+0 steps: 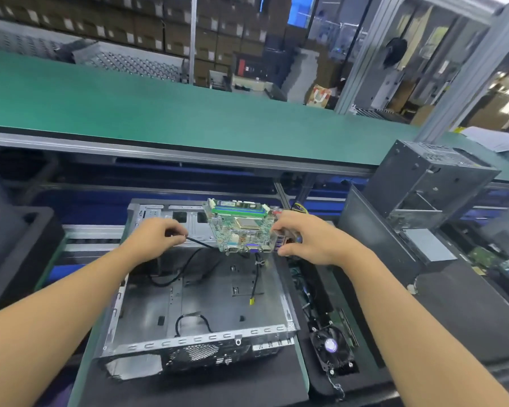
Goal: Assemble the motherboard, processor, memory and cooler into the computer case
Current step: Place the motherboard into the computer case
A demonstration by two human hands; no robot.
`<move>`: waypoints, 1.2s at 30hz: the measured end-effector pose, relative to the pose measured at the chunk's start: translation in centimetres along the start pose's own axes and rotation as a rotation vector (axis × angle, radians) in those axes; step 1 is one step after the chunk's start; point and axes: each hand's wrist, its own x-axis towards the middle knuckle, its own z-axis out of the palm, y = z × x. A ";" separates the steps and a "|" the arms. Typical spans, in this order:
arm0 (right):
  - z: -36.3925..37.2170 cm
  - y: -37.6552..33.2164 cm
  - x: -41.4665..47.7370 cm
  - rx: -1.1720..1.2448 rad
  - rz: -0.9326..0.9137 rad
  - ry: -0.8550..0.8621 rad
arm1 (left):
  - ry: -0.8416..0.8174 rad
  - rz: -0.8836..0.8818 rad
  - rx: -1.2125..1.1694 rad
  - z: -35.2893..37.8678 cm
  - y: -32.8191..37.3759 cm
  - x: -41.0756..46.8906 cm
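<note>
An open grey computer case (147, 306) lies flat in front of me on a dark mat. Above its far half hangs a small green motherboard (241, 230), tilted toward me, with a memory stick (241, 207) along its far edge and a square processor (246, 224) in the middle. My right hand (303, 239) grips the board by its right edge, at the port side. My left hand (153, 239) pinches a black cable (199, 243) that runs from the case toward the board. A black fan cooler (331, 346) lies to the right of the case.
A grey metal drive cage (426, 186) stands upright at the right on a dark panel. Loose cables, one with a yellow plug (252, 301), lie inside the case. A green conveyor belt (159, 107) runs across behind. A dark foam tray (15, 248) sits at the left.
</note>
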 end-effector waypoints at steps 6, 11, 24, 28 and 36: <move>-0.5 -5.0 0.5 0.076 -0.119 -0.118 | 0.061 -0.089 0.017 -1.8 -1.5 0.3; -0.4 -7.4 0.2 0.093 -0.158 -0.182 | 0.175 -0.177 -0.038 -2.6 -2.4 0.2; 5.2 -7.8 1.3 0.133 -0.119 -0.313 | 0.197 -0.079 0.066 -4.2 1.4 1.4; 9.5 -6.8 2.8 0.106 -0.081 -0.319 | 0.080 0.001 0.046 -3.7 2.2 1.2; 14.3 -4.7 4.6 0.061 -0.049 -0.297 | -0.054 -0.051 -0.103 0.1 0.3 -0.6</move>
